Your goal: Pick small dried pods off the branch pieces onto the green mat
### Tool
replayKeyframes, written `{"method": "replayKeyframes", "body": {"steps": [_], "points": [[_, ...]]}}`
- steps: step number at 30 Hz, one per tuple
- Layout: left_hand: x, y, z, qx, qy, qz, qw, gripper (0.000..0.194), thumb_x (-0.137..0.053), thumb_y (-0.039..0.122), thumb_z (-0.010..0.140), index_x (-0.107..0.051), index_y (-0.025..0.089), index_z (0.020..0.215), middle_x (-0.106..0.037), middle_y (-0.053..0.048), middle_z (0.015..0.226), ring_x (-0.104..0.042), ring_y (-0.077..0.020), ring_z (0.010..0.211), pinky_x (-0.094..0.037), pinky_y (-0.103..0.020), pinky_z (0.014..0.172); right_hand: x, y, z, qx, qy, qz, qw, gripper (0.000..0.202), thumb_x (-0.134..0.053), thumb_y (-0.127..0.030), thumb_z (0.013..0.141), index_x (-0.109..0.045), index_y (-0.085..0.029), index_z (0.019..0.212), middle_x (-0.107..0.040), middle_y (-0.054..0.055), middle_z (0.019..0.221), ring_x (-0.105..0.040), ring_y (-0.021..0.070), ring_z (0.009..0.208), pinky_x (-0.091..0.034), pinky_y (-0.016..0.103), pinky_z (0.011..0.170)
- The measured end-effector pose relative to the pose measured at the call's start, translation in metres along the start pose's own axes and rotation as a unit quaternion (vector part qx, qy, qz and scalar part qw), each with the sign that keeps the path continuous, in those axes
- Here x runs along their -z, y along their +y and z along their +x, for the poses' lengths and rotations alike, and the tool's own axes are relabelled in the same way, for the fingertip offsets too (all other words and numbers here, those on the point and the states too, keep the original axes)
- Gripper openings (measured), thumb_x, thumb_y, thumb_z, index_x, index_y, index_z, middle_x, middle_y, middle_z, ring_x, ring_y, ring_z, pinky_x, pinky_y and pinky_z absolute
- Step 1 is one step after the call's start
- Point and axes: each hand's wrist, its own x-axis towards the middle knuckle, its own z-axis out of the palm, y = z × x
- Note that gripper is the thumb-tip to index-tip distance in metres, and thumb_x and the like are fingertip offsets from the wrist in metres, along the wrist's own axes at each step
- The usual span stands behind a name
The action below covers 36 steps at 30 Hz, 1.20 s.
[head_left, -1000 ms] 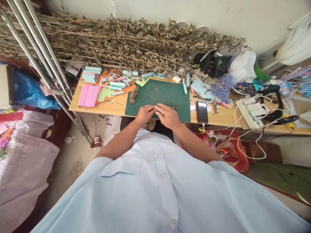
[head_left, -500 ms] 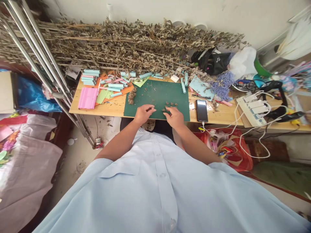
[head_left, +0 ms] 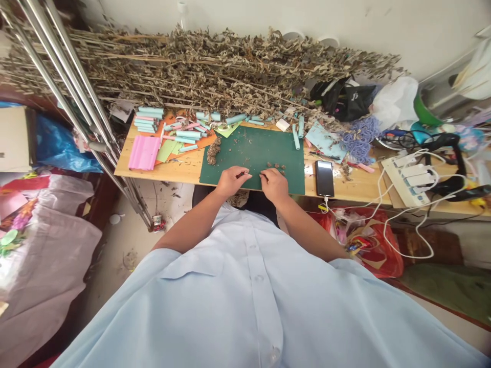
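My left hand (head_left: 232, 181) is closed over the front edge of a green cutting mat (head_left: 253, 145), thumb and fingertips pinched together. A tiny pale thing shows at those fingertips, too small to name. Close by on the right, my right hand (head_left: 275, 185) has its fingers curled and pressed together; whatever they hold is hidden. Just beyond the right hand lie several small brown clumps (head_left: 276, 166) of dried plant matter. A longer heap of the same brown stuff (head_left: 213, 151) rests on the mat's left side, with loose crumbs scattered between.
Paper rolls (head_left: 187, 135) and pink paper (head_left: 143, 152) lie left on the wooden table. To the right are a phone (head_left: 324, 179), purple cord (head_left: 358, 138) and a power strip (head_left: 407, 179). Dried plant stalks (head_left: 192, 71) line the back; metal crutches (head_left: 72, 76) lean at left.
My right fingers, earlier apart at a small brown clump, have drawn together. My left hand keeps its pinch. The whole view has shifted slightly, so things appear further right.
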Motion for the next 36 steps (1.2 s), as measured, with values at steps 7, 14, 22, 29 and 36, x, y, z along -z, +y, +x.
{"method": "replayKeyframes", "body": {"steps": [7,14,22,29,36], "points": [[0.002,0.002,-0.002,-0.028,-0.012,-0.016,0.999,0.028,-0.069,0.043,0.098,-0.079,0.018,0.107,-0.075,-0.007,0.093,-0.066,-0.0164,0.082,-0.052,-0.029,0.078,0.016,-0.026,0.01,-0.03,0.023,0.204,0.978,0.02,-0.069,-0.04,0.092,-0.076,-0.023,0.101,-0.077,0.004,0.094,-0.064,0.0174,0.07,-0.056,0.035,0.075],[-0.002,-0.002,-0.001,-0.049,-0.019,-0.04,0.998,0.03,-0.066,0.045,0.102,-0.08,0.019,0.103,-0.074,-0.006,0.09,-0.067,-0.0162,0.084,-0.051,-0.028,0.079,0.026,-0.046,0.022,-0.023,-0.07,0.225,0.972,0.019,-0.072,-0.041,0.089,-0.076,-0.024,0.095,-0.077,0.003,0.089,-0.066,0.0189,0.075,-0.056,0.036,0.078],[-0.003,-0.006,-0.002,-0.066,-0.027,-0.03,0.997,0.03,-0.063,0.043,0.103,-0.08,0.019,0.099,-0.074,-0.006,0.088,-0.066,-0.0175,0.086,-0.05,-0.029,0.081,0.027,-0.044,0.024,0.043,-0.075,0.146,0.986,0.016,-0.067,-0.035,0.094,-0.078,-0.025,0.098,-0.078,0.005,0.097,-0.07,0.0215,0.086,-0.057,0.037,0.082],[-0.002,-0.002,-0.001,-0.055,-0.036,-0.039,0.997,0.027,-0.063,0.04,0.102,-0.082,0.02,0.103,-0.075,-0.007,0.09,-0.068,-0.0186,0.089,-0.05,-0.03,0.082,0.03,-0.042,0.022,0.077,-0.083,0.04,0.993,0.018,-0.06,-0.033,0.098,-0.075,-0.024,0.099,-0.079,0.008,0.102,-0.071,0.0242,0.093,-0.055,0.04,0.092],[-0.002,-0.001,-0.002,-0.059,-0.046,-0.034,0.997,0.02,-0.063,0.028,0.1,-0.082,0.02,0.1,-0.077,-0.007,0.095,-0.068,-0.018,0.091,-0.051,-0.029,0.085,0.045,-0.057,0.035,0.137,-0.137,-0.006,0.981,0.014,-0.058,-0.02,0.09,-0.071,-0.023,0.086,-0.075,0.006,0.091,-0.068,0.023,0.088,-0.052,0.034,0.084]]}}
